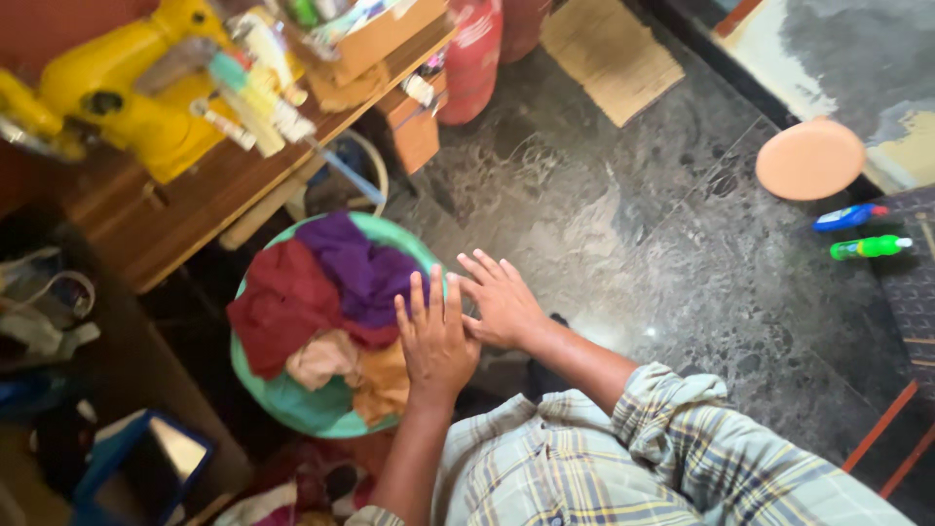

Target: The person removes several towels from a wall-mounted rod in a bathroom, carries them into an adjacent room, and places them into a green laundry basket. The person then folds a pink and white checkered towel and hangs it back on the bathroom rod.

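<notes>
Closest to me I see the plaid sleeves of a pale green checked shirt [672, 458], and from them both hands reach forward over the dark marbled stone floor [682, 263]. My left hand [435, 338] is flat, palm down, its fingers [426, 304] spread straight and holding nothing; the fingertips hover over the near rim of the round green plastic tub [321, 409], though I cannot tell if they touch it. My right hand [502, 302] lies just beside it, fingers likewise splayed and empty, touching the left hand's edge. The tub sits on the floor just ahead, heaped with crumpled cloths [331, 302] in maroon, purple, beige and orange. Beyond it stands a wooden table [185, 214] carrying a yellow machine [127, 88]. Farther right lie a round orange disc [809, 158] and two plastic bottles [862, 232], blue and green.
</notes>
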